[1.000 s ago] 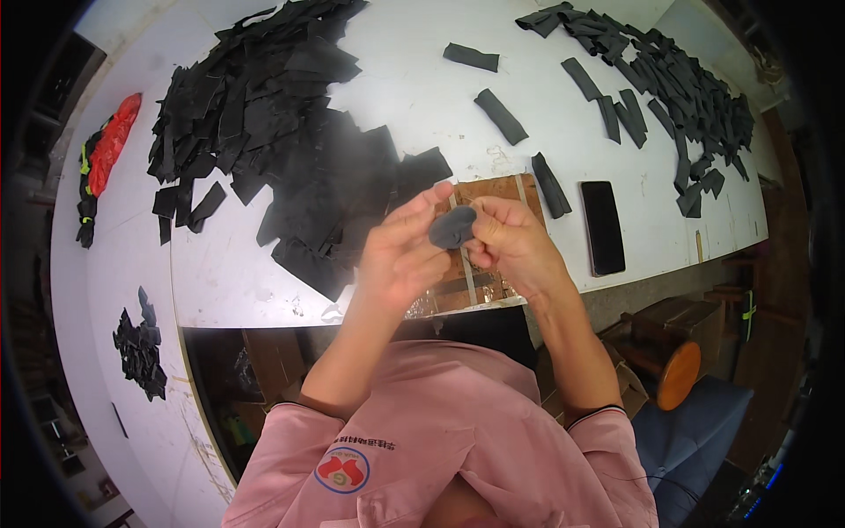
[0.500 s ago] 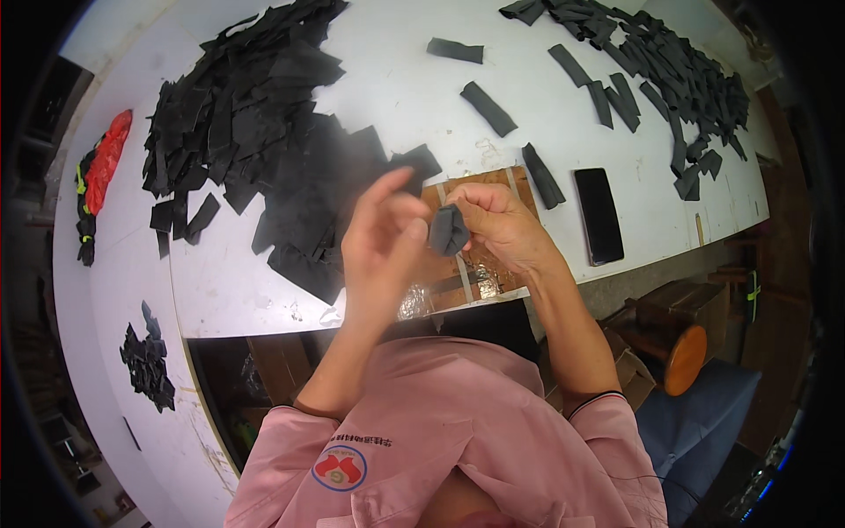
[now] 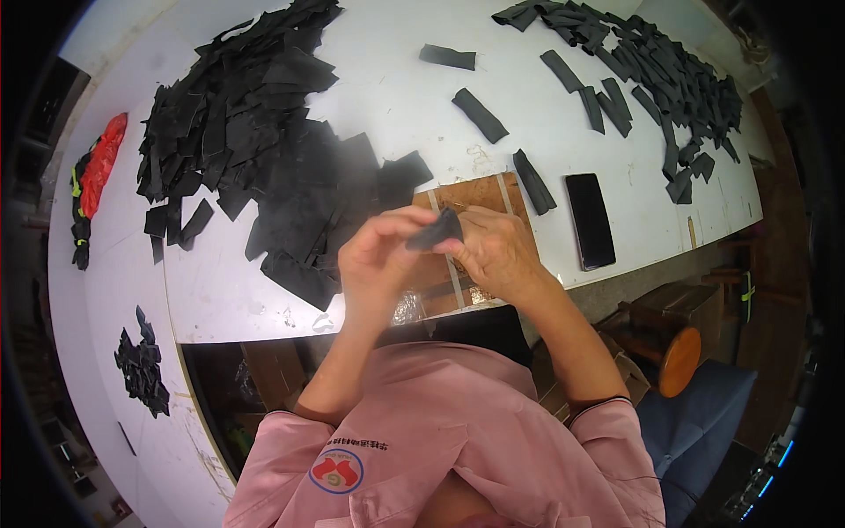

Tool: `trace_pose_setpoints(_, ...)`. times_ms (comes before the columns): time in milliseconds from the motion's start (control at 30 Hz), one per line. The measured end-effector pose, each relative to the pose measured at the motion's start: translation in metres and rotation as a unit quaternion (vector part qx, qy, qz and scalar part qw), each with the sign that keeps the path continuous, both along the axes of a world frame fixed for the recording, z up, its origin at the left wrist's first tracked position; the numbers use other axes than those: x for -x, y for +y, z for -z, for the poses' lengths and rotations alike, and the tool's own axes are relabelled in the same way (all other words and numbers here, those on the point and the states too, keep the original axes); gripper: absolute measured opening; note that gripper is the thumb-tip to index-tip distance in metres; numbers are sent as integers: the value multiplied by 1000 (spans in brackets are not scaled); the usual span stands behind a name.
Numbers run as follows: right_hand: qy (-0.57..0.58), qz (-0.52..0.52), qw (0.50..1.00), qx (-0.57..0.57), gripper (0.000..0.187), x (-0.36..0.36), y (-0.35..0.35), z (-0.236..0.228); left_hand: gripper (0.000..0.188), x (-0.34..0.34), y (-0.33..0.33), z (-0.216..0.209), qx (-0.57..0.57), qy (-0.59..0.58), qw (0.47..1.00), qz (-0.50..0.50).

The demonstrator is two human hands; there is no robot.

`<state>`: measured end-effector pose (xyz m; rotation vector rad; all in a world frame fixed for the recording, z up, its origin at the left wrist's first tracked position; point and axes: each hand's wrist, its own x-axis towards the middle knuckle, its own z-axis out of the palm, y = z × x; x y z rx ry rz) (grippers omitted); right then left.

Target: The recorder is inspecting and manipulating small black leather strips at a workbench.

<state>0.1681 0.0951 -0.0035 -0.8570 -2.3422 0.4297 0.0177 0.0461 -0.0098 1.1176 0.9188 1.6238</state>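
A dark grey fabric piece (image 3: pixel 437 231), folded or tube-shaped, is held between my two hands over a brown taped board (image 3: pixel 480 189). My right hand (image 3: pixel 503 253) grips its right end, with the thumb along the lower edge. At the other end, the fingers and thumb of my left hand (image 3: pixel 377 253) close on the fabric, slightly blurred. Just beyond my left hand spreads a big heap of flat black fabric pieces (image 3: pixel 238 123). A narrow tube-like fabric piece (image 3: pixel 533 183) lies right of the board.
A black phone (image 3: pixel 591 222) lies to the right on the white table (image 3: pixel 370 88). Rolled dark strips (image 3: pixel 682 75) are heaped at the far right, with several loose ones nearer. A red bag (image 3: pixel 106 167) and a small dark pile (image 3: pixel 143 368) sit at the left. A wooden stool (image 3: pixel 679 362) stands below.
The fabric piece has turned from end-on to lying sideways between my hands. My left hand, apart and raised before, has come down onto it. The view has shifted slightly.
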Motion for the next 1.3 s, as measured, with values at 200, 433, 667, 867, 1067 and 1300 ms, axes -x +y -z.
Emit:
trace_pose_setpoints(200, 90, -12, 996, -15, 19, 2, -1, -12, 17, -4, 20, -40, -10, 55, 991, 121)
trace_pose_setpoints(433, 129, -2, 989, 70, 26, 3, -8, -4, 12, -1, 28, -50, 35, 150, 968, 198)
trace_pose_setpoints(667, 155, 18, 977, 143, 17, 8, -5, 22, 14, -6, 24, -37, 68, 210, 956, 194)
trace_pose_setpoints(867, 152, 7, 979, 136, 14, 5, -13, 13, 17, -9, 22, -58, -84, 285, 950, 91)
trace_pose_setpoints(1067, 87, 36, 990, 109, 17, 6, -9, 21, 16, 1, 27, -48, 47, 249, 949, 186)
trace_pose_setpoints(1300, 2, 23, 999, 27, 29, 4, -4, -25, 11, -3, 8, -42, -36, -212, 975, 45)
